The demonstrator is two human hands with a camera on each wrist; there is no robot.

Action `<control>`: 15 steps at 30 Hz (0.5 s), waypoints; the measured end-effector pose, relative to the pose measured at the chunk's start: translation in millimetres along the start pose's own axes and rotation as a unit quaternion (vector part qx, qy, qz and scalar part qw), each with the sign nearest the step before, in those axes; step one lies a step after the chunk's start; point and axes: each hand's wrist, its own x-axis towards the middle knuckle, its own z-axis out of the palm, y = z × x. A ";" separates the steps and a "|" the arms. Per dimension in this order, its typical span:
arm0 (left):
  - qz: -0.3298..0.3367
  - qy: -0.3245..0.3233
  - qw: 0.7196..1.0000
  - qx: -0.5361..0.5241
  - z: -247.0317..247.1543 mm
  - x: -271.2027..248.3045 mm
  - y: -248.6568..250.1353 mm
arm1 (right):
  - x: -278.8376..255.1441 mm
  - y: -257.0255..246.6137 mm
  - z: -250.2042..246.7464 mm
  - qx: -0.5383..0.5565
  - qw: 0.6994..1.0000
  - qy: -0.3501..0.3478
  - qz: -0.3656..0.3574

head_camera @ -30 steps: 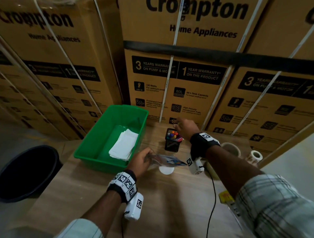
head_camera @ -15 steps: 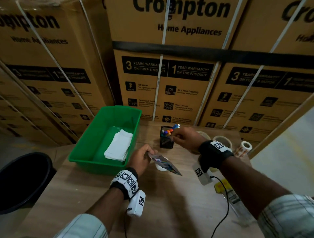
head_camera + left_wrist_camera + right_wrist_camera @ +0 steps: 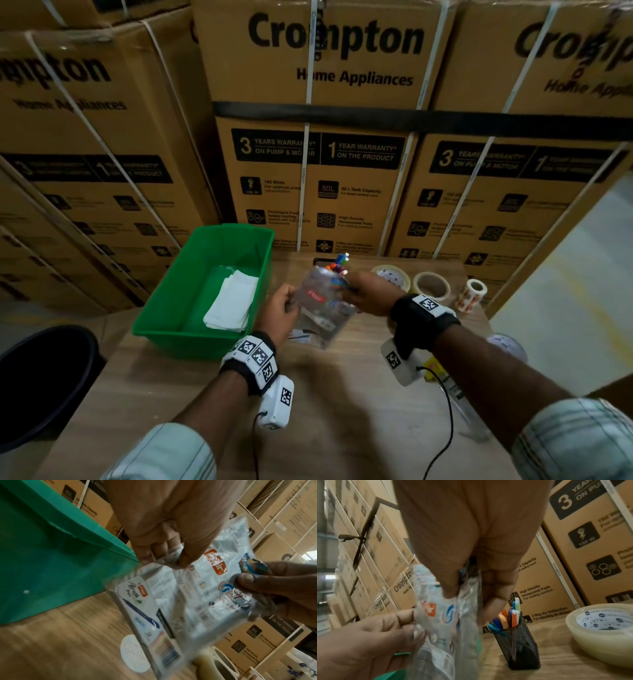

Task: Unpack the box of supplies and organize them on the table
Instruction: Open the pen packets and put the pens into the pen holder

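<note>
A clear plastic pen packet (image 3: 323,305) hangs upright above the wooden table (image 3: 342,411), held between both hands. My left hand (image 3: 281,308) pinches its left edge (image 3: 181,559); my right hand (image 3: 368,294) pinches its top right corner (image 3: 462,592). The packet (image 3: 171,601) shows printed labels and a brush pen card. Behind it stands a black mesh holder (image 3: 517,645) full of coloured pens (image 3: 337,263). The green bin (image 3: 205,291) at the left holds a stack of white folded paper (image 3: 231,301).
Tape rolls (image 3: 392,277) (image 3: 431,286) and a small sticker roll (image 3: 474,294) sit at the table's back right. A white round disc (image 3: 133,654) lies under the packet. Stacked cartons (image 3: 325,154) wall the back. A black bucket (image 3: 37,383) stands on the floor at the left.
My right hand came back from the pen holder and took the packet's top corner. The packet, held flat by the left hand before, now stands upright between both hands.
</note>
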 end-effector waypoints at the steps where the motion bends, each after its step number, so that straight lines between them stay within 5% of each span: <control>1: -0.013 -0.005 1.000 -0.006 -1.7 0.0 2.3 | 1.7 0.7 -2.1 -0.001 0.999 0.037 0.009; 3: -0.035 0.016 0.999 -0.005 -4.9 -1.1 6.1 | 3.9 1.8 -7.1 0.014 0.994 0.095 0.047; 7: -0.023 0.159 0.975 0.154 -12.0 -3.0 7.8 | 0.4 -0.3 -16.1 0.006 0.975 0.214 0.055; 10: -0.115 0.061 0.989 -0.065 -8.9 -5.3 21.5 | -8.0 -14.4 -19.3 0.044 0.968 0.245 -0.029; 12: -0.214 -0.015 0.938 -0.273 -3.5 -5.1 29.2 | -12.0 -27.3 -17.2 0.026 0.976 0.185 -0.110; 15: -0.231 -0.006 0.841 -0.489 -4.5 -1.9 33.4 | -10.4 -29.1 -1.2 -0.002 0.976 0.119 -0.182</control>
